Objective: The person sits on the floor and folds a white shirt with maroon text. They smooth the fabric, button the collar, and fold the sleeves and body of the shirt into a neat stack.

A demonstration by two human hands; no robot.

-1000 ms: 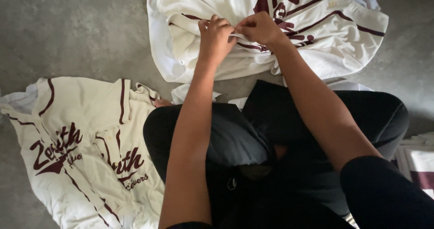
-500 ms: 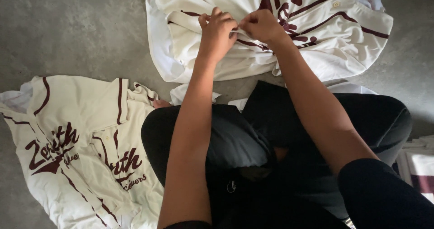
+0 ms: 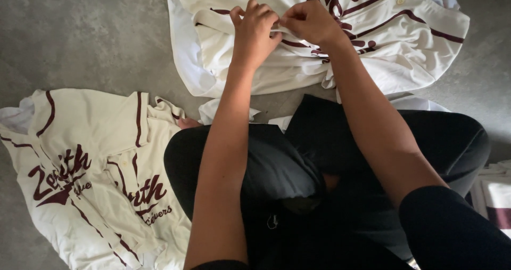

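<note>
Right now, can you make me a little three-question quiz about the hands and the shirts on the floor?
1. True or false: both hands pinch the same shirt.
2. Which shirt lies untouched? A) the one beside the person's knee B) the one in front
3. What colour is the trim on the shirts?

Key:
1. True: the left hand and right hand meet on the front jersey.
2. A, the side jersey.
3. Dark red on cream.

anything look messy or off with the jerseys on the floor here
Nothing damaged or spilled. The cream jersey under the left hand and right hand lies bunched and creased, and the second jersey beside the person's knee lies crumpled with its collar folded over.
</note>
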